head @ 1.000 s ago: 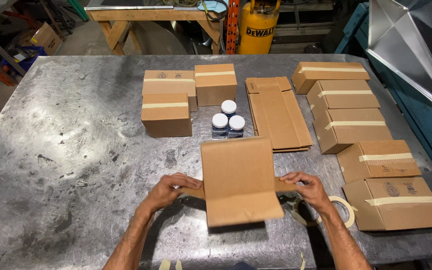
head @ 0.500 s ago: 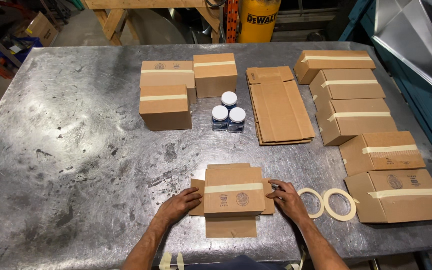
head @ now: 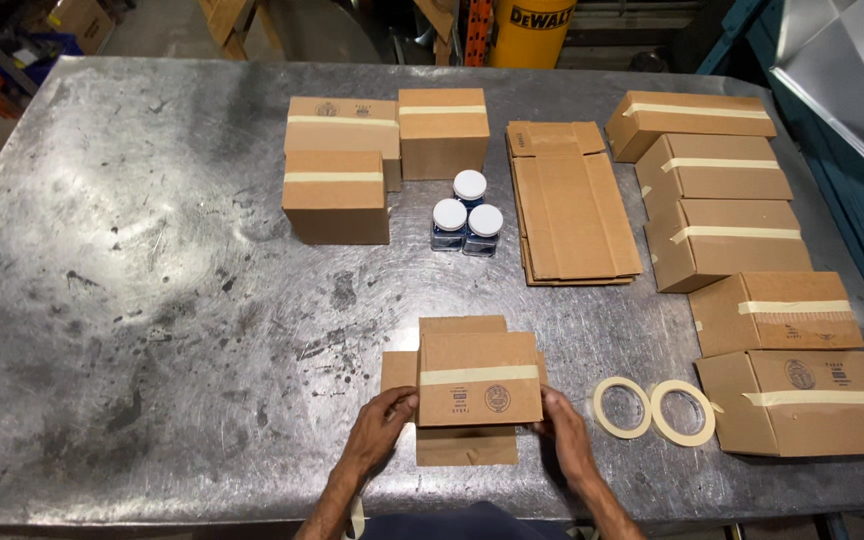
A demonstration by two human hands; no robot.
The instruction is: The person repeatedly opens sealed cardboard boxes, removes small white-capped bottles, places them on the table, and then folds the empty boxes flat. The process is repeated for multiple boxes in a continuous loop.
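Scuffed steel tabletop (head: 152, 300) carries taped cardboard boxes, a stack of flattened cartons (head: 574, 205), three white-lidded jars (head: 465, 225) and two masking-tape rolls (head: 654, 409). At its near edge sits a small taped box (head: 479, 378) with flaps splayed. Left hand (head: 380, 428) and right hand (head: 562, 432) press its sides, fingers curled against the cardboard.

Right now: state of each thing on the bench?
Small box: taped on top, bottom flaps spread out on the table, held at both sides.
Left hand: gripping the box's left side.
Right hand: gripping the box's right side.
Tape rolls: two, lying flat, side by side.
Jars: three, upright, white lids on.
Flat cartons: unfolded, stacked.
Sealed boxes, right: five, taped shut.
Sealed boxes, left: three, taped shut.
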